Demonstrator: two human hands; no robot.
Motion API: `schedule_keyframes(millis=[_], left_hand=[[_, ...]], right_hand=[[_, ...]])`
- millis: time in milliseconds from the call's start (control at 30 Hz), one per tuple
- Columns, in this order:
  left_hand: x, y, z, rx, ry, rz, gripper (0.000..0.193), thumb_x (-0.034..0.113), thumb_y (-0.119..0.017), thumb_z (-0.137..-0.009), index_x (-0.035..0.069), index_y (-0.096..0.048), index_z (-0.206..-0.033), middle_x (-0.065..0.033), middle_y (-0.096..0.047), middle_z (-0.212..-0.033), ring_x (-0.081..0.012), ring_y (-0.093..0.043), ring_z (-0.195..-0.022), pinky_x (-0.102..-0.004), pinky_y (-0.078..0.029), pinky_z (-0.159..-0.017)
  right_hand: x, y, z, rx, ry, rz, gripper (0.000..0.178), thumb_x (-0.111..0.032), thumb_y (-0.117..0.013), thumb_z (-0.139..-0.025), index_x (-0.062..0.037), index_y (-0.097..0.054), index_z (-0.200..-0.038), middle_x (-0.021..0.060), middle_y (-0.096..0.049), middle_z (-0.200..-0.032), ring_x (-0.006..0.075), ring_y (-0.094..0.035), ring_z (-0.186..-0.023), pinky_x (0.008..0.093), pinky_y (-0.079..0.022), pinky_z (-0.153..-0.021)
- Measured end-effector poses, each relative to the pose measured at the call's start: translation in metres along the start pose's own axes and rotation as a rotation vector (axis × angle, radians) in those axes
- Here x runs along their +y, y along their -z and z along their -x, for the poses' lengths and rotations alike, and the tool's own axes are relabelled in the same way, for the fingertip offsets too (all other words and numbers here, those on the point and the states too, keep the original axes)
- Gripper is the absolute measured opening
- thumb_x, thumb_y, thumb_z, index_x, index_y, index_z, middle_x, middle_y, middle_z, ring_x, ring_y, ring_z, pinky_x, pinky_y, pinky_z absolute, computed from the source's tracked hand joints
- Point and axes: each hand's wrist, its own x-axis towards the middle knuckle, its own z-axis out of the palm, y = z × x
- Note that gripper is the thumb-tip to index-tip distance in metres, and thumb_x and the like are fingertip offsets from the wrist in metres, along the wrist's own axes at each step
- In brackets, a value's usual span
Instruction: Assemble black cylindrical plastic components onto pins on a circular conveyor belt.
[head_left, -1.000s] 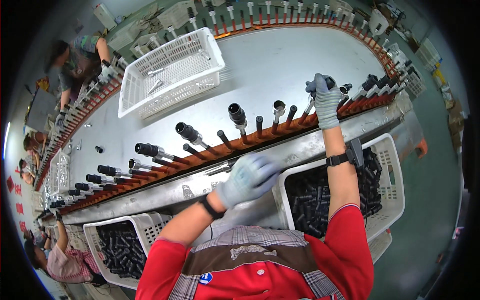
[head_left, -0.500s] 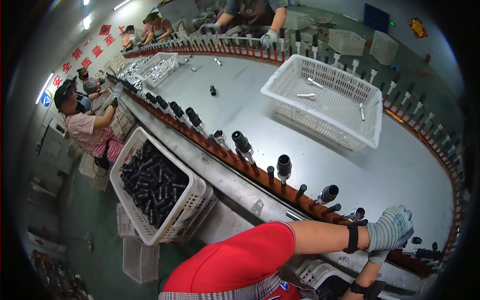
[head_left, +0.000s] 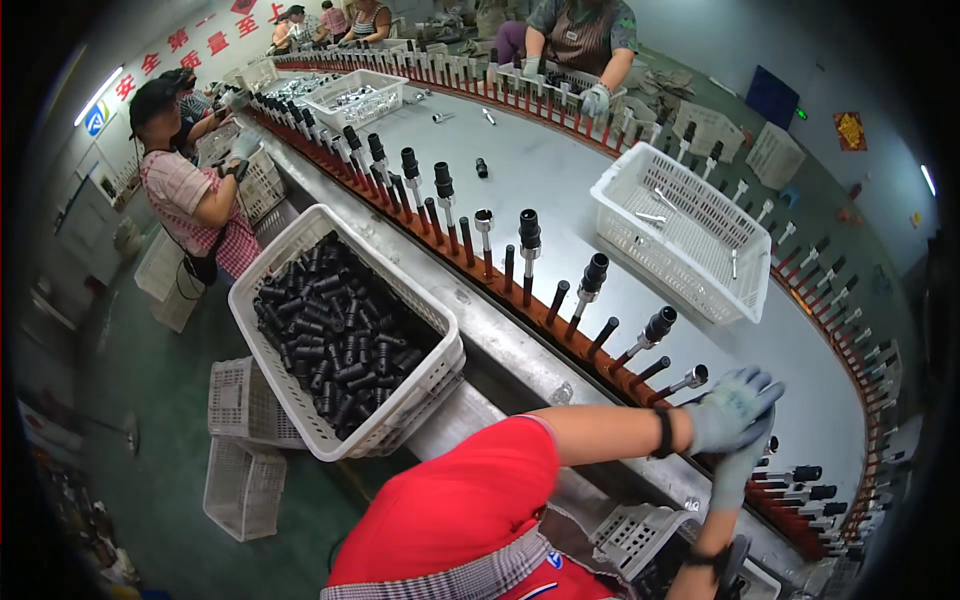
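Both my hands wear pale grey-green knit gloves and meet over the near conveyor edge at the right. My left hand (head_left: 732,412) lies across the right one, its fingers stretched out and partly apart. Underneath, my right hand (head_left: 738,468) is largely covered, so its fingers and anything in them are hidden. Just left of the hands, a silver socket-like part (head_left: 690,379) sits on a tilted red peg. Beside it, a silver part with a black cylindrical sleeve (head_left: 655,330) leans on another peg. More black-tipped parts (head_left: 800,474) stick out sideways right of my hands.
A peg-lined conveyor (head_left: 565,345) loops round the grey metal table (head_left: 560,165). On the table, a white basket (head_left: 690,262) holds a few silver parts. Black sleeves fill another white basket (head_left: 335,340) at left. Co-workers stand at left (head_left: 185,180) and across the table (head_left: 580,45).
My view has turned, shifting the table and baskets in the picture. My hands remain together at the near conveyor edge, and more black-tipped parts now show to their right.
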Motion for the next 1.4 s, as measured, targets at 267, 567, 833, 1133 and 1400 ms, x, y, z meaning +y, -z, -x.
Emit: schedule_keyframes(millis=[267, 567, 833, 1133, 1400], left_hand=[[-0.01, 0.097, 0.212, -0.393, 0.184, 0.109, 0.033, 0.026, -0.06, -0.086, 0.005, -0.059, -0.112, -0.0143, -0.064, -0.099, -0.0326, -0.061, -0.092, -0.0428, -0.049, -0.08], [0.021, 0.086, 0.229, -0.409, 0.049, 0.264, 0.022, 0.025, -0.058, -0.087, 0.008, -0.061, -0.1, -0.0131, -0.062, -0.08, -0.0341, -0.061, -0.076, -0.0446, -0.049, -0.068], [0.004, 0.064, 0.203, -0.486, -0.057, 0.326, 0.028, 0.026, -0.061, -0.086, 0.007, -0.063, -0.108, -0.0171, -0.065, -0.091, -0.0369, -0.062, -0.083, -0.0451, -0.05, -0.072], [-0.027, 0.02, 0.165, -0.489, 0.122, 0.337, 0.019, 0.015, -0.061, -0.087, 0.008, -0.066, -0.104, -0.0136, -0.067, -0.087, -0.0319, -0.064, -0.077, -0.0403, -0.052, -0.069], [0.022, -0.038, 0.095, -0.639, 0.016, 0.616, 0.02, 0.014, -0.059, -0.09, 0.005, -0.064, -0.107, -0.015, -0.067, -0.089, -0.0308, -0.065, -0.08, -0.0372, -0.052, -0.071]], right_hand=[[-0.011, 0.087, 0.228, -0.039, 0.046, 1.145, 0.026, -0.016, -0.049, -0.093, 0.0003, -0.058, -0.075, 0.017, -0.063, -0.071, 0.0315, -0.06, -0.066, 0.0423, -0.047, -0.066], [0.081, 0.037, 0.237, -0.461, 0.09, 0.909, 0.025, -0.022, -0.053, -0.091, 0.0017, -0.06, -0.087, 0.0211, -0.065, -0.083, 0.0361, -0.061, -0.078, 0.0434, -0.048, -0.075], [0.158, 0.085, 0.245, -0.539, -0.065, 0.844, 0.032, -0.027, -0.057, -0.089, 0.003, -0.062, -0.099, 0.0248, -0.066, -0.094, 0.0402, -0.063, -0.088, 0.0443, -0.049, -0.083], [-0.01, 0.108, 0.193, 0.199, -0.471, 0.441, 0.032, -0.013, -0.069, -0.083, -0.0007, -0.059, -0.111, 0.0029, -0.063, -0.082, 0.0109, -0.057, -0.071, 0.0274, -0.049, -0.068], [-0.061, 0.085, 0.119, 0.426, -0.122, -0.459, 0.05, -0.026, -0.063, -0.09, -0.0026, -0.047, -0.131, 0.0051, -0.059, -0.08, 0.0175, -0.058, -0.073, 0.034, -0.049, -0.07]])
